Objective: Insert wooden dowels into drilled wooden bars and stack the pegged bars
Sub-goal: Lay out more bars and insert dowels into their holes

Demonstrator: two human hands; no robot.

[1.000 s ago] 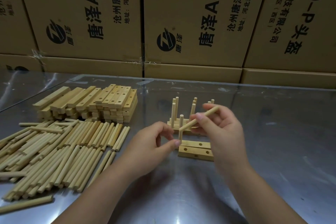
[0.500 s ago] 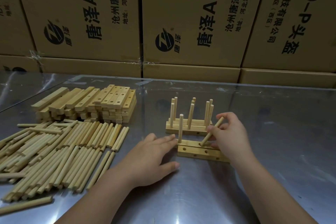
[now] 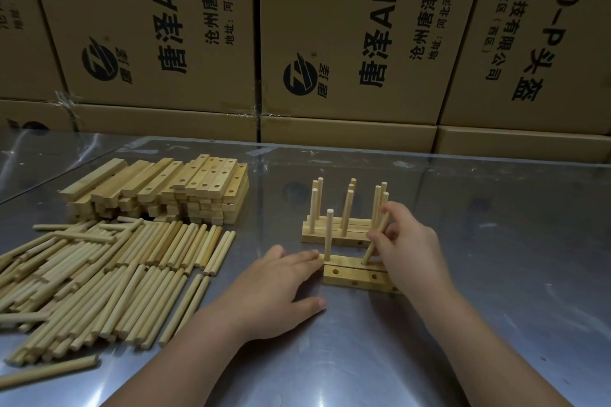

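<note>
Dowel being fitted: the tilted dowel [image 3: 368,254] is leaning toward one o'clock, with its lower tip sitting at the mouth of a hole in the rear bar [image 3: 344,260]. It is not yet upright, and I cannot tell how deep it is going.
Right hand: the right hand [image 3: 410,241] is pinching that dowel between thumb and fingers along its upper half, fingers curling round it.
Rear bar: it is lying flat at the table's centre, carrying one upright dowel [image 3: 328,235] in its nine o'clock hole.
Left hand: the left hand [image 3: 274,287] is lying flat and spread, its fingertips [image 3: 314,254] touching the bar's nine o'clock end, seemingly steadying it.
Front bar: the front bar [image 3: 355,276] is lying against the rear bar on its six o'clock side, its visible holes holding nothing.
Finished work: the pegged bars [image 3: 353,239] are standing side by side just at twelve o'clock, their dowels all pointing up.
Supply: the stack of drilled bars [image 3: 198,195] is waiting at ten o'clock, and the heap of loose dowels [image 3: 109,274] is spreading at nine o'clock.
Surroundings: the metal table [image 3: 496,258] is bearing everything, and printed cartons [image 3: 347,43] are lining its far edge.
Progress: judging by the large supply against the few finished pieces, the job is looking early. This bar is needing its remaining holes filled, then the front bar, then the stacking.
</note>
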